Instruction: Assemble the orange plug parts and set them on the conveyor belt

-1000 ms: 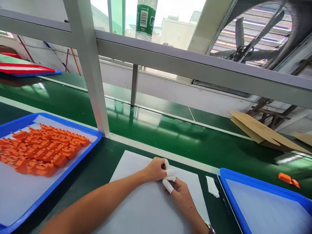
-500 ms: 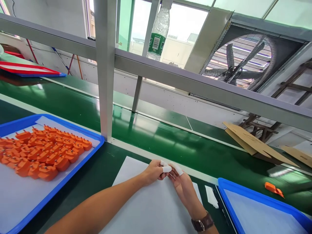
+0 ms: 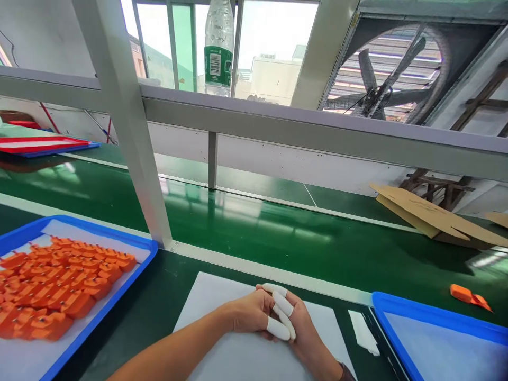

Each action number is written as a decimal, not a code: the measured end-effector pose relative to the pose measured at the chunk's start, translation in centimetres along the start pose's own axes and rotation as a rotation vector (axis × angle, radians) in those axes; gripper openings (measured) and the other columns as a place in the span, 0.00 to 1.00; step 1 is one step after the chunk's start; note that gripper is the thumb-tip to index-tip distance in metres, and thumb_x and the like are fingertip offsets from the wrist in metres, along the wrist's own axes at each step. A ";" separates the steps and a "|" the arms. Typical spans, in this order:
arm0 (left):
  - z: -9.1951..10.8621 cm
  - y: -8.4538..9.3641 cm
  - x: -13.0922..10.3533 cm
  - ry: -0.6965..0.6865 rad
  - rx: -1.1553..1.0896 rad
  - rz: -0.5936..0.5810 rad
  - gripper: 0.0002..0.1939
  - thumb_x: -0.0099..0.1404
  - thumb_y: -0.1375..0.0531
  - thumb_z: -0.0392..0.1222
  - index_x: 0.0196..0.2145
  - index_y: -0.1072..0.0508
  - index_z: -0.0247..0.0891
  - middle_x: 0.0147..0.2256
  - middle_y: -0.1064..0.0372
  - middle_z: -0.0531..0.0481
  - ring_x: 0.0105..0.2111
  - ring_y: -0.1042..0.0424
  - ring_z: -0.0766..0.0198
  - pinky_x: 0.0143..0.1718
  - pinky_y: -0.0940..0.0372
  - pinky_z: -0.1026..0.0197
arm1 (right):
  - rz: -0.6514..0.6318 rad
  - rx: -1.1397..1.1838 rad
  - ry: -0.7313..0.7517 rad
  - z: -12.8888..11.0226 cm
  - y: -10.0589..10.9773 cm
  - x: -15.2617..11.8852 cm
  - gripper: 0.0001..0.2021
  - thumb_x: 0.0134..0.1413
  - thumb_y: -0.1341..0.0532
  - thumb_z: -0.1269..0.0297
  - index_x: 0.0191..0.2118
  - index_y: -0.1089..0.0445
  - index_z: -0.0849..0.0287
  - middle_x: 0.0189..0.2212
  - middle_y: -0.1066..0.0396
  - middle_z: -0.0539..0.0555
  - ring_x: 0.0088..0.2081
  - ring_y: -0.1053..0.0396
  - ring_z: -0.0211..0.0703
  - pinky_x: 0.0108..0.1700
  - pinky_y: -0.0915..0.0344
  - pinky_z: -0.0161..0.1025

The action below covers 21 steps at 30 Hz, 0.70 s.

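Left hand [image 3: 250,312] and right hand [image 3: 304,328] meet, fingers curled and overlapping; whether they grip anything between them cannot be told. White finger covers [image 3: 278,328] sheathe several fingertips. Beneath the hands lies a white sheet [image 3: 216,296]. Just to their right are a white scrap [image 3: 363,332] and a blue tray [image 3: 436,316]; to their left, another blue tray [image 3: 103,311] holds orange parts [image 3: 65,286]. Beyond the hands stretches a glossy green surface [image 3: 278,238], an orange piece [image 3: 461,292] on it to their right.
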<state>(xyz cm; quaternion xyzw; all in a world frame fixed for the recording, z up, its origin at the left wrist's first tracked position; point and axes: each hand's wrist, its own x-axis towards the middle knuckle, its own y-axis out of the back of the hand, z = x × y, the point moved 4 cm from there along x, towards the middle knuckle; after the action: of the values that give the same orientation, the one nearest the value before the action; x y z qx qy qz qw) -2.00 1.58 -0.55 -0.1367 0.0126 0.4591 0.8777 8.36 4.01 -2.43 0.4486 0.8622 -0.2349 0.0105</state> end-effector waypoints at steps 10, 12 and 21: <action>-2.4 0.6 1.2 0.074 -0.113 0.070 0.25 0.55 0.36 0.60 0.22 0.21 0.31 0.23 0.28 0.44 0.20 0.35 0.68 0.20 0.43 0.66 | -0.006 -0.092 0.061 -0.1 0.5 0.3 0.23 0.48 0.31 0.56 0.51 0.24 0.59 0.43 0.21 0.60 0.36 0.22 0.51 0.33 0.26 0.39; -2.8 0.7 1.5 0.092 -0.153 0.084 0.25 0.53 0.35 0.60 0.21 0.22 0.30 0.22 0.28 0.43 0.18 0.36 0.69 0.18 0.46 0.66 | -0.008 -0.122 0.042 0.1 0.6 0.4 0.25 0.50 0.33 0.54 0.53 0.25 0.59 0.43 0.21 0.60 0.30 0.23 0.48 0.28 0.28 0.38; -2.7 0.7 1.3 0.110 -0.055 0.128 0.21 0.57 0.35 0.54 0.27 0.20 0.29 0.23 0.27 0.44 0.19 0.36 0.70 0.21 0.44 0.67 | 0.019 -0.082 0.084 -0.2 0.4 0.5 0.21 0.49 0.31 0.53 0.47 0.21 0.59 0.33 0.20 0.57 0.26 0.25 0.46 0.30 0.29 0.39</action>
<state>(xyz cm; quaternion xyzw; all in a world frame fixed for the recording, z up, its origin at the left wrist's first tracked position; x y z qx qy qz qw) -1.58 2.30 -3.53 -0.1845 0.0569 0.5061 0.8406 8.44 4.67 -2.51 0.4653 0.8666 -0.1804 -0.0052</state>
